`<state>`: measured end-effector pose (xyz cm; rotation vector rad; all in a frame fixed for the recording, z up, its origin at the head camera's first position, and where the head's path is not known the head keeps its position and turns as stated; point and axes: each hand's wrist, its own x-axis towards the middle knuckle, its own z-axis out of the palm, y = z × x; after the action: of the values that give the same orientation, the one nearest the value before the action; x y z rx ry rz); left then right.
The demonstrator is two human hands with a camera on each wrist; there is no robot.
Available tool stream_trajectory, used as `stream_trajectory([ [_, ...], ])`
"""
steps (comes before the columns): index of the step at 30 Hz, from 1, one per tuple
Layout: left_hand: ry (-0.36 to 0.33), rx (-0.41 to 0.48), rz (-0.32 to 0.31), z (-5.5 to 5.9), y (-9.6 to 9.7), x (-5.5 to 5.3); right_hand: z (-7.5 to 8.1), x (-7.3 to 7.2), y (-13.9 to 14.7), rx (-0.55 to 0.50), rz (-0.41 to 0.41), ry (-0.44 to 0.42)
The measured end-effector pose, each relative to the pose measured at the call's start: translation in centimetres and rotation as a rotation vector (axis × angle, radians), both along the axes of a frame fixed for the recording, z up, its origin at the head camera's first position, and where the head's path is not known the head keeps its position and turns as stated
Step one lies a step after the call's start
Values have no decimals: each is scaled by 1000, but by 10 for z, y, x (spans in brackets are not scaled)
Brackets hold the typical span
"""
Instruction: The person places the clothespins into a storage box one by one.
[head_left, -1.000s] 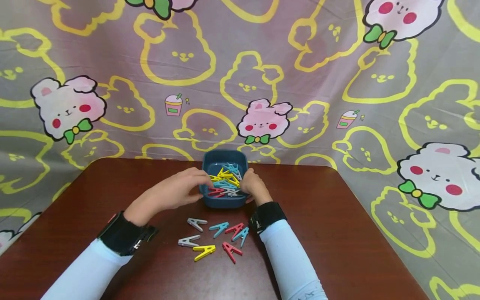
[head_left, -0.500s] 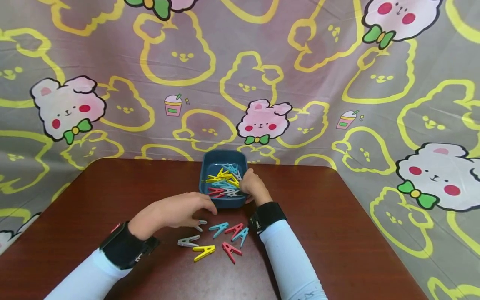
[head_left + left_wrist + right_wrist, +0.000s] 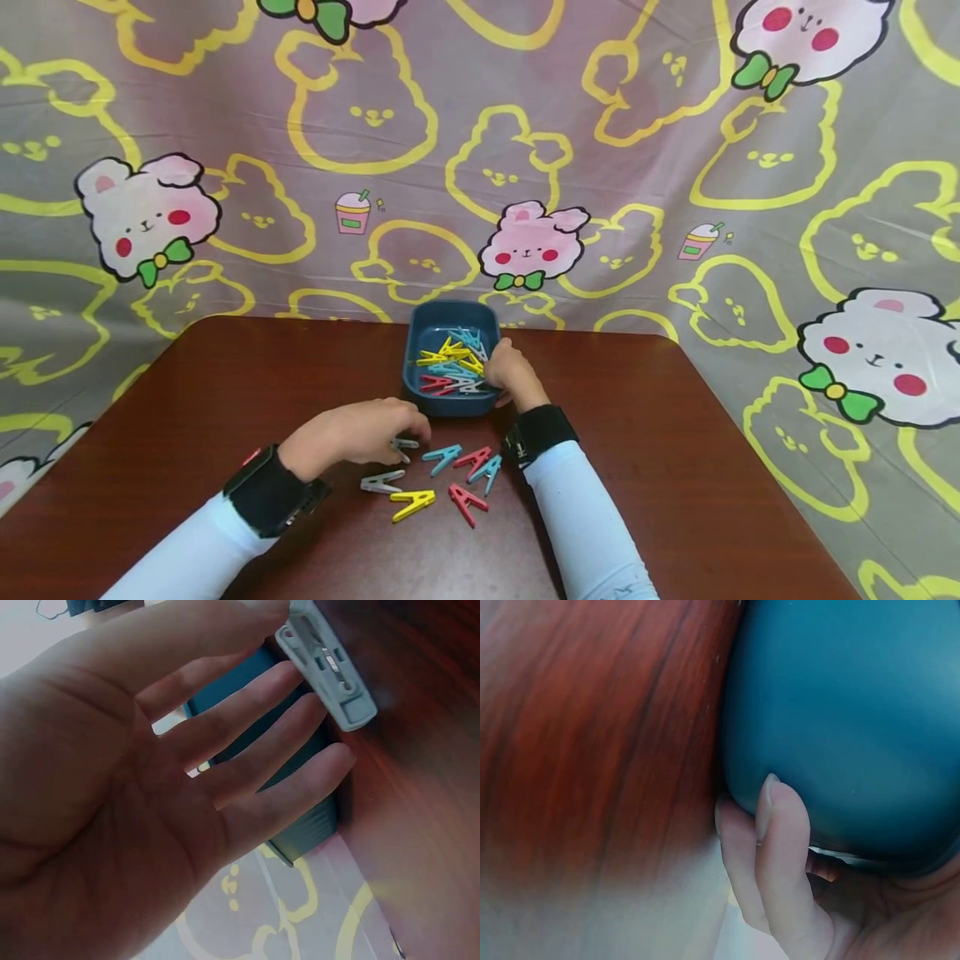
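Observation:
My left hand (image 3: 375,431) is low over a grey clothespin (image 3: 406,447), thumb and fingertips right at it. In the left wrist view, the thumb overlaps one end of this clothespin (image 3: 330,667) while the other fingers extend loosely past it. My right hand (image 3: 512,371) grips the right wall of a dark blue plastic box (image 3: 453,406); the right wrist view shows its fingers (image 3: 784,847) bent against the box's outside. Inside the box lie several yellow, blue, red and grey clothespins (image 3: 450,360).
In front of the box are another grey clothespin (image 3: 382,482), a yellow one (image 3: 412,504), blue ones (image 3: 442,458) and red ones (image 3: 468,502). All rest on a brown wooden table (image 3: 637,467). A cartoon-printed curtain (image 3: 420,100) hangs behind its far edge.
My left hand has come away from the box's left side, moving toward me and down to the grey clothespin. My right hand has stayed on the box.

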<state>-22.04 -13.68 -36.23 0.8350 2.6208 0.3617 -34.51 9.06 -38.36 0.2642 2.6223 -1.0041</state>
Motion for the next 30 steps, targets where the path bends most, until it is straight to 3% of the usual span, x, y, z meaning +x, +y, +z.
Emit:
stream_trajectory([
  [9,22,-59,35,-3,5,-4,2,2,1,-9,-3,-3],
  [30,62,-45,21,-13,4,-10,2,1,0,20,1,-6],
])
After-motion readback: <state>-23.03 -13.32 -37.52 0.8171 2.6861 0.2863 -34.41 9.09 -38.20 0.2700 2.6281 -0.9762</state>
